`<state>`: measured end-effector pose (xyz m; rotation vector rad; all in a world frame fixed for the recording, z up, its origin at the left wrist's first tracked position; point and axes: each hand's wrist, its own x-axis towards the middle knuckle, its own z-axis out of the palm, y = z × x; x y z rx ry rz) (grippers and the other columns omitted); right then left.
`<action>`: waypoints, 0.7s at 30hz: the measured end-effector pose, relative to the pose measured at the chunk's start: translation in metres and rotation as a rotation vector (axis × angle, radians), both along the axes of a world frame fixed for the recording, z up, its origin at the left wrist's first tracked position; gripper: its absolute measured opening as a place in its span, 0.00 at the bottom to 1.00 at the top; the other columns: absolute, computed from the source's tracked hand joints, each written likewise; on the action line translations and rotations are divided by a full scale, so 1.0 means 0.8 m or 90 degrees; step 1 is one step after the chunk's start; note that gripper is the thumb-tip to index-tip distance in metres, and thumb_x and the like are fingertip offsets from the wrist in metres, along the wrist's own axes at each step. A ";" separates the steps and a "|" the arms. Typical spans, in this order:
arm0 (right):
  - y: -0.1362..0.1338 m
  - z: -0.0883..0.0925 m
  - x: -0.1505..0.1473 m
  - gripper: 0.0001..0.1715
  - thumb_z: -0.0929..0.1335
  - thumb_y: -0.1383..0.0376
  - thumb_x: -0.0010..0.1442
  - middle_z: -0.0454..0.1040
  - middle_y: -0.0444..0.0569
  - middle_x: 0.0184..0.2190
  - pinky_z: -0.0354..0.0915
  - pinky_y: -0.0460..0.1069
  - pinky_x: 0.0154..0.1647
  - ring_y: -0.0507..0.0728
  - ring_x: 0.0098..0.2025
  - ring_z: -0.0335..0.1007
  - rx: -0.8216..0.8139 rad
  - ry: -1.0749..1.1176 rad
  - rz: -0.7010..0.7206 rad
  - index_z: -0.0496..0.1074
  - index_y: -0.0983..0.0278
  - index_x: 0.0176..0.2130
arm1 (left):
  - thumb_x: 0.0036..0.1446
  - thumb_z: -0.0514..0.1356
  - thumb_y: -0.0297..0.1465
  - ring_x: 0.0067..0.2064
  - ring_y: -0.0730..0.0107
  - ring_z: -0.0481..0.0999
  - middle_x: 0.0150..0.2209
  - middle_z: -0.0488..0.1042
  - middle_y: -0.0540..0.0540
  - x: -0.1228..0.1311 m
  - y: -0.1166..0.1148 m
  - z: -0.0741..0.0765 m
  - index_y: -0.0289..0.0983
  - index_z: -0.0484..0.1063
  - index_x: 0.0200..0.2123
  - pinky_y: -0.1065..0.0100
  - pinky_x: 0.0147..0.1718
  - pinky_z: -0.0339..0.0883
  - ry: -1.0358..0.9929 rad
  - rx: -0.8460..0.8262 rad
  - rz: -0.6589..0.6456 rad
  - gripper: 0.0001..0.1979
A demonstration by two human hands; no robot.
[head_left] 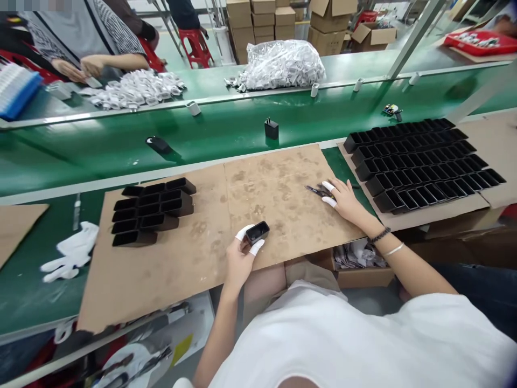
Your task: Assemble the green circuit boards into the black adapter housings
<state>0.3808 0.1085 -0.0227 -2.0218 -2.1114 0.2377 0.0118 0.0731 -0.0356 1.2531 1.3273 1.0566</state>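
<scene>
My left hand (241,257), with white finger cots, holds a small black rectangular shell (257,232) just above the brown cardboard sheet (181,258). My right hand (343,198), also in finger cots, rests on the cardboard's right side with its fingertips on dark tweezers (315,190). A small cluster of the same black shells (153,211) stands on the cardboard to the left. A large array of black shells (424,161) lies in rows on another cardboard at the right.
A green conveyor belt (226,129) runs behind, carrying a black charger (271,128) and a black part (158,144). White gloves (72,253) lie at left. Across the belt another person's hands (78,67) work by white cables (133,89); a bag of white parts (283,64) sits beyond.
</scene>
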 end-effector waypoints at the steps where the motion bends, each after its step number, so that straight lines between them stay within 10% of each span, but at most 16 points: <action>1: 0.019 0.001 0.001 0.32 0.58 0.55 0.73 0.59 0.64 0.72 0.42 0.76 0.75 0.71 0.76 0.49 -0.007 0.007 -0.004 0.60 0.64 0.70 | 0.49 0.72 0.42 0.52 0.54 0.84 0.51 0.83 0.38 0.000 0.000 0.000 0.36 0.76 0.51 0.50 0.60 0.74 0.003 0.002 -0.002 0.27; 9: 0.130 0.019 -0.011 0.33 0.57 0.58 0.74 0.53 0.69 0.74 0.36 0.76 0.74 0.74 0.77 0.44 -0.025 0.027 -0.069 0.58 0.72 0.70 | 0.50 0.72 0.45 0.53 0.51 0.83 0.52 0.82 0.36 0.001 -0.002 0.001 0.35 0.76 0.51 0.49 0.60 0.74 0.007 0.005 0.003 0.29; 13: 0.165 0.050 -0.013 0.34 0.68 0.57 0.69 0.66 0.69 0.67 0.55 0.69 0.71 0.71 0.69 0.62 -0.069 0.056 -0.070 0.63 0.70 0.68 | 0.50 0.72 0.48 0.54 0.49 0.83 0.51 0.83 0.36 -0.003 -0.009 -0.003 0.37 0.76 0.52 0.49 0.59 0.75 0.021 -0.009 0.012 0.31; 21: 0.254 0.172 0.154 0.21 0.68 0.57 0.71 0.74 0.54 0.57 0.74 0.60 0.55 0.60 0.54 0.75 -0.016 0.033 -0.215 0.72 0.65 0.58 | 0.47 0.73 0.47 0.54 0.44 0.83 0.50 0.84 0.43 -0.017 -0.025 -0.019 0.45 0.78 0.52 0.45 0.61 0.75 0.067 -0.113 0.142 0.28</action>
